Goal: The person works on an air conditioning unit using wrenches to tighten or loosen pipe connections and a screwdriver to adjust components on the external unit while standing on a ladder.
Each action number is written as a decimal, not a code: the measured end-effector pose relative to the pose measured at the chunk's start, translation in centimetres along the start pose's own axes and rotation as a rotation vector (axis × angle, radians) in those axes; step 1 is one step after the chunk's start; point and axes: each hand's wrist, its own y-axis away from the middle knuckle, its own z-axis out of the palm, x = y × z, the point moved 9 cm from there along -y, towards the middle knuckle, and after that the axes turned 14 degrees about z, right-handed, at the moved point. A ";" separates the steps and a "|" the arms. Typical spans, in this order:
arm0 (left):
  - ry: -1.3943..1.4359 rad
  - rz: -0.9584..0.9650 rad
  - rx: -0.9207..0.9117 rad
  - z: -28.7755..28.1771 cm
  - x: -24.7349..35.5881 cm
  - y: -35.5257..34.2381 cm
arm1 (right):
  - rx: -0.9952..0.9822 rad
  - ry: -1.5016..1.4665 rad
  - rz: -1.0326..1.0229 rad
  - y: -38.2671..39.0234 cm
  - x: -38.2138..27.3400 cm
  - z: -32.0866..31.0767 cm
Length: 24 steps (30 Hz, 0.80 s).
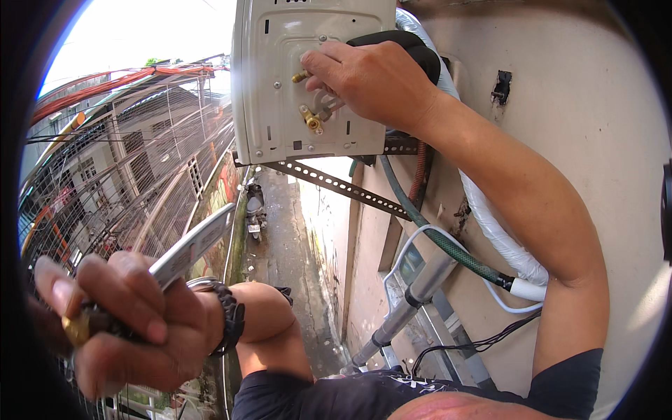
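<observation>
At the lower left, somewhat blurred, my left hand is closed around a flat silver tool that looks like a wrench handle. A small brass piece shows by its fingers; whether it is part of the tool I cannot tell. Up at the side of a cream outdoor air-conditioner unit, my right hand has its fingers closed at the upper brass valve fitting. Just below them are a lower brass valve and a silvery pipe end. Black insulated piping loops behind the right hand.
A perforated metal bracket supports the unit. Beside the wall run a wrapped silver pipe and a green hose. A metal ladder stands beneath me. Dense cables hang left; a motorbike is parked in the alley far below.
</observation>
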 end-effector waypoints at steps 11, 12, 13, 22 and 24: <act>0.430 -0.007 -0.955 10.2 2.5 0.9 | 0.034 -0.012 0.029 0.7 1.3 1.4; 0.407 -0.025 -0.984 10.2 2.9 0.8 | 0.083 -0.044 0.006 0.0 0.3 1.0; 0.393 -0.041 -1.012 10.5 3.1 0.7 | 0.024 -0.109 0.095 -0.2 0.0 0.9; 0.420 -0.051 -1.019 10.4 2.6 1.4 | -0.275 -0.164 0.063 -1.7 1.5 0.3; 0.363 -0.073 -1.043 10.3 3.9 1.1 | -0.421 -0.614 0.128 -4.0 2.1 0.0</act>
